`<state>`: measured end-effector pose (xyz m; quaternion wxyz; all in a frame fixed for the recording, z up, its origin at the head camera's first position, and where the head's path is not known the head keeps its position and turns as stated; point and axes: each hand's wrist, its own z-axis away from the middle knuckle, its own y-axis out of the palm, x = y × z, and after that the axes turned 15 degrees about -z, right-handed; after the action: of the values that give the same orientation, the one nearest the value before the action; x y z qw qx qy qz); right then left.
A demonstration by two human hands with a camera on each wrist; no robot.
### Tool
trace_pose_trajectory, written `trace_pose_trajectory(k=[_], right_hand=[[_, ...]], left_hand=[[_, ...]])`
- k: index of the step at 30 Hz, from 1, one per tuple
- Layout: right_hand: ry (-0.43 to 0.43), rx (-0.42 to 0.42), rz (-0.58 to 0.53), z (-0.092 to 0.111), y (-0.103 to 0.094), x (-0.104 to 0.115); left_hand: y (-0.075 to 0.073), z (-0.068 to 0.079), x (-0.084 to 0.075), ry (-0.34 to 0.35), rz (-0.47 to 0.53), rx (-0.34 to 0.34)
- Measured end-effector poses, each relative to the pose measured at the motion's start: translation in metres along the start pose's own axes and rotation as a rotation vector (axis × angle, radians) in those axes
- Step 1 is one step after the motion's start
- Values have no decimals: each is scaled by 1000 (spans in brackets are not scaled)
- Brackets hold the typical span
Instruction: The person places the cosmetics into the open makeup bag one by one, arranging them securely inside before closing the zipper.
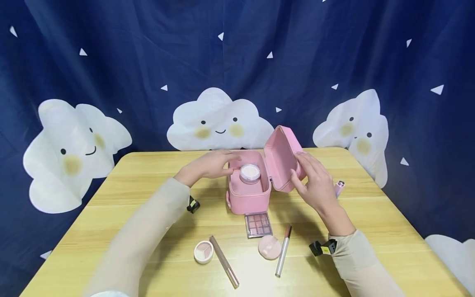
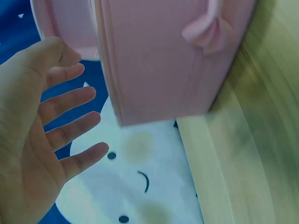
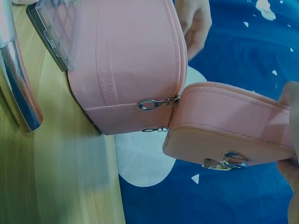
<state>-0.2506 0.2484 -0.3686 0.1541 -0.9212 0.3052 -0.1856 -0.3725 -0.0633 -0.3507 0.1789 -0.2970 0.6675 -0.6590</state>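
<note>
Wooden table [image 1: 375, 222]: one case [image 1: 249, 203], one puff [image 1: 269, 247]; right fingers [image 1: 311, 163] grip lid [image 1: 280, 159], left fingers [image 2: 70, 105] loose.

Compact [image 1: 250, 173] in case [image 1: 249, 203], palette [image 1: 258, 225] before, puff [image 1: 269, 247] nearer

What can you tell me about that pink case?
The pink case stands open on the wood-grain table, its lid swung aside and held by the right hand. Boxy with rounded corners, it looks like stitched leather, with metal zipper pulls, a side bow and a metal lid ornament. A round container sits inside.
</note>
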Motion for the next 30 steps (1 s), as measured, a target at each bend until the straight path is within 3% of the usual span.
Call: trace_pose_trajectory(k=[12, 30], right_hand=[[-18, -32, -27, -2, 1, 1], [-17, -27, -13, -1, 0, 2]], left_hand=[[7, 59, 13, -45, 77, 6], [46, 159, 28, -147, 117, 80]])
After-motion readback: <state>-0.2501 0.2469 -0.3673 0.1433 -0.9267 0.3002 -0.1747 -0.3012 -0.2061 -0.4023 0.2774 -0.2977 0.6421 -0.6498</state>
